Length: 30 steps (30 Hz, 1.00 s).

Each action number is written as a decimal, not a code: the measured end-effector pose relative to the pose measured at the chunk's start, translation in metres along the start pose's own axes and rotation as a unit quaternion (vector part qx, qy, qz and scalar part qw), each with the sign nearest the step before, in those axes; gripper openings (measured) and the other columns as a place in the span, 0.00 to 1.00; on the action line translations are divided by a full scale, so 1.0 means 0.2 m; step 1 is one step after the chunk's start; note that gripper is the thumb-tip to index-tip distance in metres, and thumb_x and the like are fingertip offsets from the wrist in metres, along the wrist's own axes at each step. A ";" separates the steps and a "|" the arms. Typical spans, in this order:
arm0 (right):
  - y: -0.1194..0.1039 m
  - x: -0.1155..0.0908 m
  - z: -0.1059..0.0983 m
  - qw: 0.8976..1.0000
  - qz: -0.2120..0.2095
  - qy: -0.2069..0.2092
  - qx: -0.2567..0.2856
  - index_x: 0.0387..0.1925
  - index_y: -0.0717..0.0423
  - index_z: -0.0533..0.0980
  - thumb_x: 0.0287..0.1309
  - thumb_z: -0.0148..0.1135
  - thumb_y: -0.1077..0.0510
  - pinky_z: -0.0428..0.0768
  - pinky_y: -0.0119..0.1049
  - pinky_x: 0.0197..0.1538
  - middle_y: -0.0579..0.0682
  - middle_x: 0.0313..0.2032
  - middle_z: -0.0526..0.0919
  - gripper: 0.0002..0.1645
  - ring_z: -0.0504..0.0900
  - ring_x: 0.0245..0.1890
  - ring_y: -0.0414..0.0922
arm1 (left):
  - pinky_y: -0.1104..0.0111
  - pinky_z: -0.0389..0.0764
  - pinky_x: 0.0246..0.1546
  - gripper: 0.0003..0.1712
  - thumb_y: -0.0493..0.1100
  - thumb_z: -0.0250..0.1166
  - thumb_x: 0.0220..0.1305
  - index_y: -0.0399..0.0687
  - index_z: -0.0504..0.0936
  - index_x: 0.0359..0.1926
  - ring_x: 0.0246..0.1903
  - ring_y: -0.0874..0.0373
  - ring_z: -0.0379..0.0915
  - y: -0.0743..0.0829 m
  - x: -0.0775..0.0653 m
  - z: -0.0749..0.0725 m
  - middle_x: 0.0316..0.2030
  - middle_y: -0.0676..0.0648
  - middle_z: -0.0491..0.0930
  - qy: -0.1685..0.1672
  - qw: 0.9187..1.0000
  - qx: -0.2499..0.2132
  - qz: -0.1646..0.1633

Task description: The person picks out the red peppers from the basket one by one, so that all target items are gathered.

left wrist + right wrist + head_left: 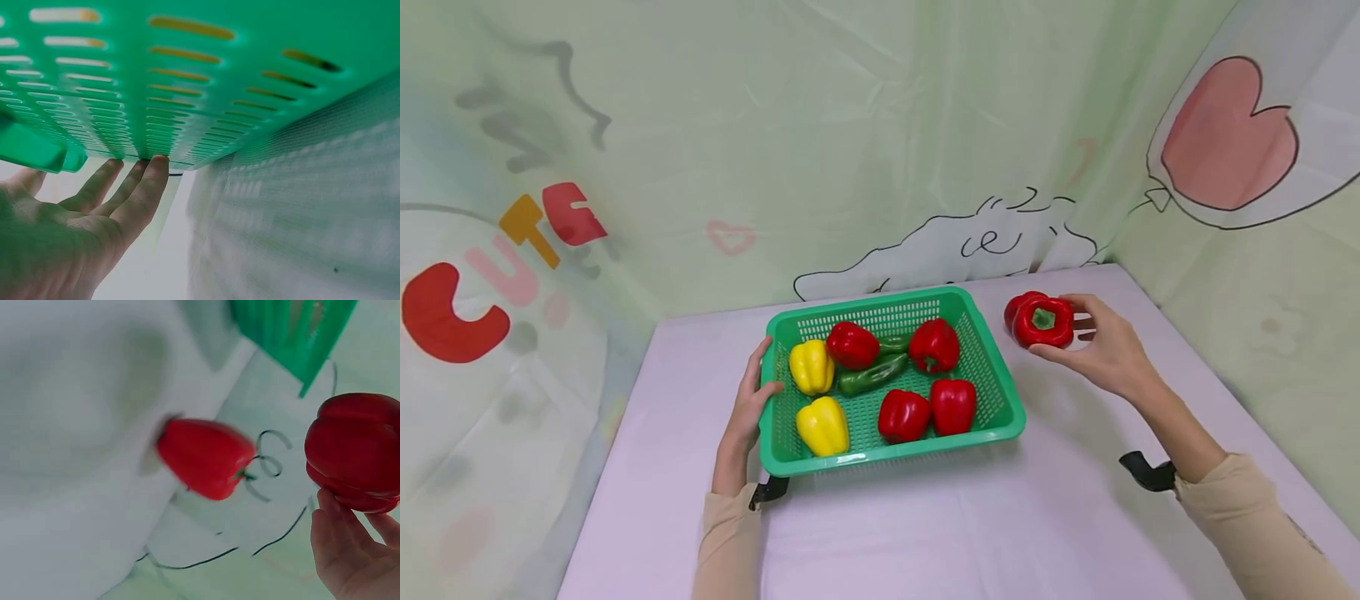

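Observation:
The fingers of my left hand (pixel 747 400) lie along the outside of the green plastic basket (pixel 895 452) at its left end, thumb over the rim. From below, the left wrist view shows the fingertips against its slotted side. My right hand (pixel 1108 346) pinches a red bell pepper (pixel 1056 332) between thumb and fingers, stem side toward the head camera. Right behind it a second red bell pepper (pixel 206 456) stands on the table, partly hidden in the head view. In the right wrist view the held pepper (pixel 353 450) is up off the table.
Inside the basket lie two yellow bell peppers (pixel 823 425), several red bell peppers (pixel 953 407) and two long green peppers (pixel 872 375). A pale cloth covers the table (pixel 940 533). Printed curtains (pixel 820 150) hang along the back and sides. Black straps (pixel 1147 472) sit at both wrists.

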State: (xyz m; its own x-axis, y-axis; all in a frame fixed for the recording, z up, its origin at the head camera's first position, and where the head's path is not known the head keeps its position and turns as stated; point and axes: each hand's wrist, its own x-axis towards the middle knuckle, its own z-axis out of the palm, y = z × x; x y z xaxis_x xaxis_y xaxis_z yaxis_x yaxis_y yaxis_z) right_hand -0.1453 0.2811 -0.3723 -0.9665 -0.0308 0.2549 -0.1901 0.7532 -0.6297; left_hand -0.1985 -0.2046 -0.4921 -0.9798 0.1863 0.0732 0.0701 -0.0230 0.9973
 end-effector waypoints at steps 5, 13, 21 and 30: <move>0.10 -0.04 0.01 0.999 0.030 -0.013 0.001 0.64 0.67 0.64 0.50 0.75 0.50 0.74 0.24 0.34 0.68 0.57 0.71 0.47 0.73 0.49 0.64 | 0.67 0.80 0.43 0.45 0.30 0.50 0.63 0.60 0.48 0.78 0.57 0.42 0.64 -0.01 -0.01 -0.01 0.74 0.42 0.53 -0.002 1.000 -0.007 -0.001; 0.25 -0.08 0.05 0.998 0.054 -0.024 0.016 0.64 0.68 0.63 0.52 0.73 0.50 0.75 0.24 0.33 0.69 0.57 0.71 0.45 0.71 0.50 0.64 | 0.66 0.79 0.46 0.45 0.30 0.49 0.64 0.61 0.48 0.78 0.59 0.41 0.63 -0.01 -0.01 -0.01 0.75 0.42 0.52 -0.007 1.000 -0.001 0.000; 0.37 -0.08 0.08 0.994 0.101 -0.034 0.017 0.65 0.69 0.61 0.54 0.71 0.46 0.77 0.28 0.34 0.71 0.59 0.68 0.48 0.70 0.53 0.67 | 0.64 0.80 0.46 0.45 0.30 0.49 0.64 0.61 0.48 0.78 0.58 0.41 0.64 -0.01 0.00 -0.01 0.74 0.41 0.53 -0.006 1.000 -0.002 0.000; 0.48 -0.06 0.14 0.988 0.145 -0.036 0.022 0.67 0.70 0.58 0.55 0.70 0.41 0.80 0.36 0.36 0.72 0.61 0.65 0.52 0.70 0.53 0.67 | 0.65 0.79 0.47 0.45 0.30 0.49 0.63 0.61 0.48 0.78 0.60 0.41 0.62 -0.01 0.00 -0.01 0.75 0.43 0.52 -0.011 1.000 -0.005 0.005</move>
State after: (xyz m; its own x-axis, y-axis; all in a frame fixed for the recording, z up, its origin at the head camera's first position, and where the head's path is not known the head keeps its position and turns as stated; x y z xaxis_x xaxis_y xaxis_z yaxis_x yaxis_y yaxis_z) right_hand -0.1567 0.3360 -0.4561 -0.9909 0.1343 0.0063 0.0915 0.7080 -0.7003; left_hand -0.1987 -0.2068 -0.4945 -0.9748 0.2070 0.0832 0.0778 -0.0338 0.9964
